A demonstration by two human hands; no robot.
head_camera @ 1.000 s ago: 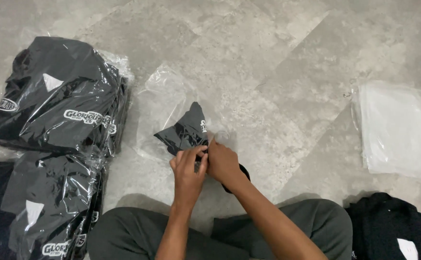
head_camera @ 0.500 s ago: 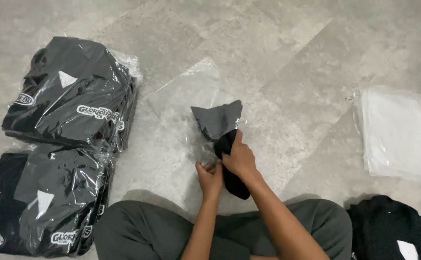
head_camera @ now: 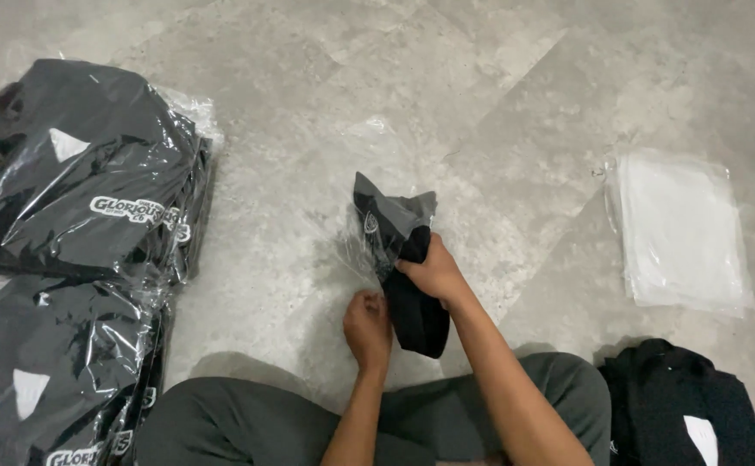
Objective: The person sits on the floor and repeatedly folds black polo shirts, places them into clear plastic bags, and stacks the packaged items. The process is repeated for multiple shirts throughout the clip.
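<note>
Item: black garment (head_camera: 403,259), centre floor, half inside clear bag (head_camera: 352,250). My right hand (head_camera: 434,272) grips the garment; my left hand (head_camera: 367,326) pinches the bag's edge. Bagged stacks (head_camera: 84,190) lie left.

On your left you have two stacks of bagged black garments (head_camera: 84,190) (head_camera: 50,380) on the grey stone floor (head_camera: 515,95), on your right a flat pile of clear plastic bags (head_camera: 679,229), and a loose black garment (head_camera: 688,414) beside your knee.
</note>
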